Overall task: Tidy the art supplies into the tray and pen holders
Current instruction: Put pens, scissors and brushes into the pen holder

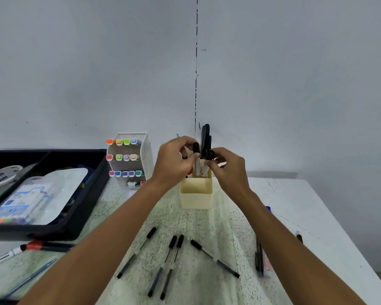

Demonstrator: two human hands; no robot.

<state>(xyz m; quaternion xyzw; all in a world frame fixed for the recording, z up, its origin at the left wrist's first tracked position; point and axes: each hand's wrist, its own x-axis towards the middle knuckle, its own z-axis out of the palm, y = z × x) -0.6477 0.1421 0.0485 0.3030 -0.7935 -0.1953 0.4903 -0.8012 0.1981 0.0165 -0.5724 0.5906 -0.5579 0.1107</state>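
1. We hold one black-capped pen in each hand above the cream pen holder [196,192] at frame centre: the left hand [174,164] pinches the left pen [196,159], the right hand [227,168] pinches the right pen [207,162].
2. Both pen tips already sit inside the holder, beside the scissors [206,137].
3. Step in hand, as we judge it: seating these pens.
4. Next move: release both, then collect the four loose pens [172,260] on the surface [207,227] at lower centre.
5. The black tray [92,194] sits at left, already loaded.
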